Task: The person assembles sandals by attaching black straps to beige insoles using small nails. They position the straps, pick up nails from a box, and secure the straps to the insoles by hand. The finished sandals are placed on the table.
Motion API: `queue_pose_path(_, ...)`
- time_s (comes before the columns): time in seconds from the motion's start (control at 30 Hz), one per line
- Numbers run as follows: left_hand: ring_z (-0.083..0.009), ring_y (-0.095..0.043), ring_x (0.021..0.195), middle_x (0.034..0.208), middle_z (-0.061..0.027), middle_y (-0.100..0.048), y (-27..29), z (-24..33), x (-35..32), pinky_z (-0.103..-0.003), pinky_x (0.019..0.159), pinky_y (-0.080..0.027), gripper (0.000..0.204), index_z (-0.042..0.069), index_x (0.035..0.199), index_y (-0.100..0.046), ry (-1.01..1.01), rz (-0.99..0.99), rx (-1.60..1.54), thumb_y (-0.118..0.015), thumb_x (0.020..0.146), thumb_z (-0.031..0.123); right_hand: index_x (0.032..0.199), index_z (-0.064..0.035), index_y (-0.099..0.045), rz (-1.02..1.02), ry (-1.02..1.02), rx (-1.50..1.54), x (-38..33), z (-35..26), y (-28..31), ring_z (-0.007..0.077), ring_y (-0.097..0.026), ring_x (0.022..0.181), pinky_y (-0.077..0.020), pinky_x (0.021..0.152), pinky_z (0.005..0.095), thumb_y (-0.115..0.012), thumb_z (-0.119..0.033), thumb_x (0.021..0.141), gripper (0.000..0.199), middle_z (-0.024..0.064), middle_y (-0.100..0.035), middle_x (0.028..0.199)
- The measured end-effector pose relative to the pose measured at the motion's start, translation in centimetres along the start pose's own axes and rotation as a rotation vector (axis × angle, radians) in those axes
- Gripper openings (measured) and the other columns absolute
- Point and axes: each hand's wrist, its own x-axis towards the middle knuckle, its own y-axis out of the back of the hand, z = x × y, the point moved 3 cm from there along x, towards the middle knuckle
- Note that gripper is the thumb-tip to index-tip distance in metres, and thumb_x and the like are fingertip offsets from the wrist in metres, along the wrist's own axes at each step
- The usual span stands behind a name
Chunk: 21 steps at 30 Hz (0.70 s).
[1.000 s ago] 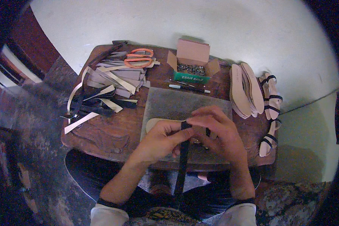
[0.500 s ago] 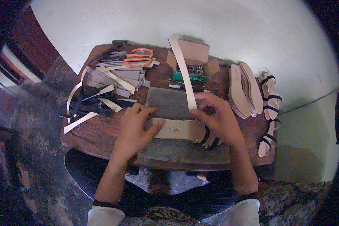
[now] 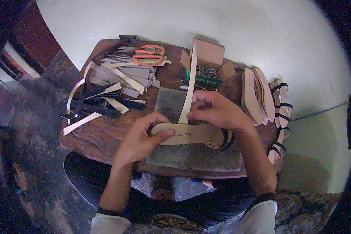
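Gripping sole in left hand, pinching strap by near end in right hand; might skew it by pinching loosely.

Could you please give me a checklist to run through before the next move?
1. Left hand on the sandal sole: ok, thumb over its left end.
2. Right hand on the pale strip: ok, pinched near the strip's lower end.
3. Strip's lower end touching the sole: cannot tell; they meet in the view, but contact is unclear.
4. Black straps on the sole: ok, at its right end.
5. Box of small metal pieces open: ok, flaps spread.
6. Orange-handled scissors set aside: ok, on the grey strips.
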Motion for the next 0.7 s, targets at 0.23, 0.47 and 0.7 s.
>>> queue_pose_path(0.23,-0.0086,-0.056,0.077,0.08,-0.003,-0.062,-0.5,-0.5,0.3,-0.025,0.068,-0.046,0.017,0.002,0.093,-0.061,0.009,0.047,-0.035,-0.068,0.083,0.013,0.102,-0.0024,-0.06,-0.141,0.201,-0.091,0.7,-1.4,0.1,0.0144,-0.063,0.083,-0.0497,0.075,0.0297,-0.066,-0.012,0.078,0.027,0.007,-0.067,0.091)
queue_pose_path(0.47,-0.0101,-0.06,0.074,0.081,-0.0056,-0.066,-0.9,-0.6,0.1,-0.027,0.065,-0.049,0.019,0.0,0.097,-0.063,0.061,0.028,-0.021,-0.064,0.086,0.016,0.104,-0.0029,-0.058,-0.143,0.162,-0.111,1.2,-0.6,-0.4,0.0095,-0.06,0.083,-0.0472,0.075,0.0267,-0.064,-0.009,0.083,0.022,0.0045,-0.066,0.091)
queue_pose_path(0.7,-0.0095,-0.06,0.074,0.08,-0.0053,-0.066,-1.0,-0.7,-0.1,-0.027,0.065,-0.049,0.02,0.001,0.097,-0.064,0.08,0.028,-0.041,-0.064,0.086,0.018,0.095,-0.0029,-0.057,-0.129,0.186,-0.148,1.3,-0.5,-0.4,0.0093,-0.06,0.079,-0.0467,0.071,0.0266,-0.067,-0.01,0.081,0.019,0.0037,-0.065,0.083)
